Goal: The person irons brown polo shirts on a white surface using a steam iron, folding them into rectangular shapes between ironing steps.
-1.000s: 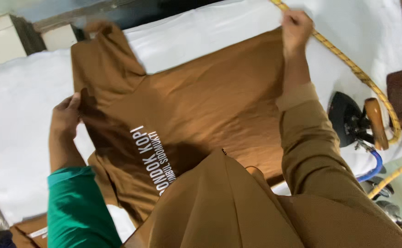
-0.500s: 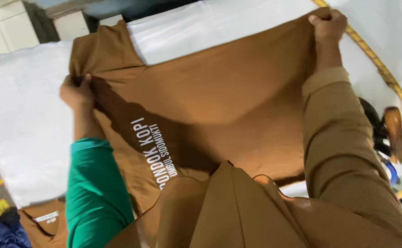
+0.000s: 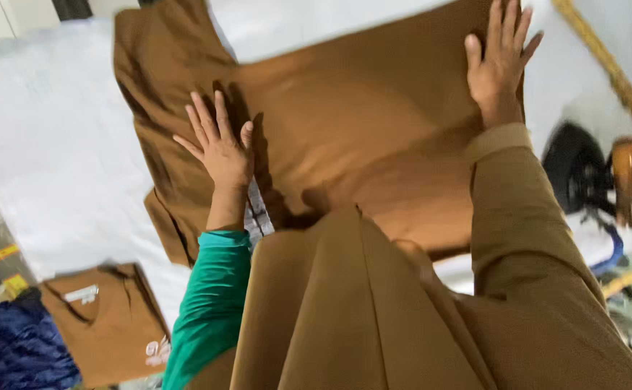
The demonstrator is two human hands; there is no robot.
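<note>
- Head view looks down on a brown T-shirt (image 3: pixel 345 123) spread flat over a white padded table (image 3: pixel 56 159).
- Left hand (image 3: pixel 218 148) lies palm down on the shirt's left half, fingers spread and straight, gripping nothing; a green sleeve (image 3: pixel 211 303) covers that forearm.
- Right hand (image 3: pixel 500 61) presses flat on the shirt's far right edge, fingers fanned, likewise grasping nothing; its brown sleeve (image 3: pixel 525 238) runs back toward the camera.
- Shirt's short sleeve points toward the table's far left corner, and a patch of white print shows just below the left wrist.
- Right of the table, a black iron with a wooden handle (image 3: pixel 605 180) rests beside a yellow cord (image 3: pixel 612 72).
- At lower left, a folded brown shirt (image 3: pixel 106 325) lies next to dark blue cloth (image 3: pixel 19 347).
</note>
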